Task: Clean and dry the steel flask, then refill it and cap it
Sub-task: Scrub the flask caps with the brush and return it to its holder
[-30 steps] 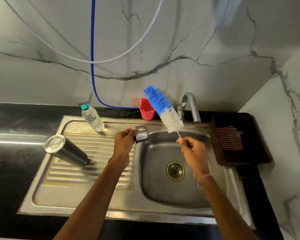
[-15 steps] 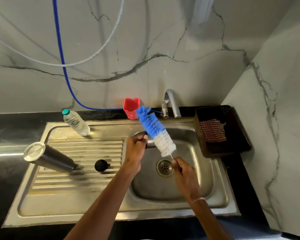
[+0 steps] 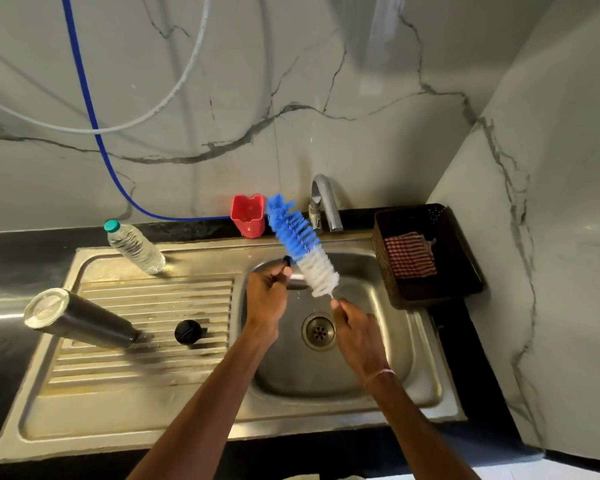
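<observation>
over the sink (image 3: 309, 379) my left hand (image 3: 267, 299) grips the steel cap (image 3: 296, 281) and my right hand (image 3: 355, 327) pinches the wire stem of the bottle brush (image 3: 302, 247).

Dim, soft indoor light, glare streaks on the sink (image 3: 125, 403) steel, wide-angle bending at edges, slight motion blur.

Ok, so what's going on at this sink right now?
A person is washing flask parts at the sink. The left hand holds a small steel cup over the basin, and the right hand pinches the wire handle of a blue-and-white bottle brush held across it. The steel flask lies tilted on the drainboard, uncapped, with a black stopper beside it. No water is visibly running from the tap.
</observation>
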Motion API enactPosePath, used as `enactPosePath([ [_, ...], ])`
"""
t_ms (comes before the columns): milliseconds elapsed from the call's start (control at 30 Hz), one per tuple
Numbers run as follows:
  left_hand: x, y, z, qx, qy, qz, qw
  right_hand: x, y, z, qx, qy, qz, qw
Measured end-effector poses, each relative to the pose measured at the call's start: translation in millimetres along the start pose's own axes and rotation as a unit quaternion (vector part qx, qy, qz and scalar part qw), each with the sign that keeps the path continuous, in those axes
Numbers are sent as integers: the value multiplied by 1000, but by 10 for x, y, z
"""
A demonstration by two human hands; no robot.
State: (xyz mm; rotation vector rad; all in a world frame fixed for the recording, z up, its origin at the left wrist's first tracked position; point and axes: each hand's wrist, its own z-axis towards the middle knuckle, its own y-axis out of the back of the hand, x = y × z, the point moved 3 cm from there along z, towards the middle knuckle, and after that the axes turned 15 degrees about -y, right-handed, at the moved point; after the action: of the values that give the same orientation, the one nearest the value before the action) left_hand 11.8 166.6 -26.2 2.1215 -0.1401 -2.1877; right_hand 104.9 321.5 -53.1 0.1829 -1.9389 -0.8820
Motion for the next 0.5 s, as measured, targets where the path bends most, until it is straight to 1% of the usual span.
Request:
enactPosePath([
  [133, -58, 231, 209, -84, 29, -2, 996, -344, 8, -219, 68, -42, -2, 997],
  [167, -56, 240, 209, -84, 37, 0, 996, -333, 16, -236, 73, -44, -4, 996],
  [233, -28, 181, 141, -42, 46, 19, 998, -120, 32, -159, 69, -35, 18, 997],
  [300, 10, 130, 83, -6, 44, 16, 999, 152, 71, -35, 66, -27, 39, 997],
  [333, -4, 131, 87, 0, 47, -2, 999, 219, 97, 14, 64, -20, 35, 997],
  [400, -75, 210, 163, -21, 64, -55, 996, 146, 155, 53, 72, -21, 16, 997],
  [500, -223, 366, 293, -73, 98, -148, 981, -197, 259, -30, 130, -60, 26, 989],
])
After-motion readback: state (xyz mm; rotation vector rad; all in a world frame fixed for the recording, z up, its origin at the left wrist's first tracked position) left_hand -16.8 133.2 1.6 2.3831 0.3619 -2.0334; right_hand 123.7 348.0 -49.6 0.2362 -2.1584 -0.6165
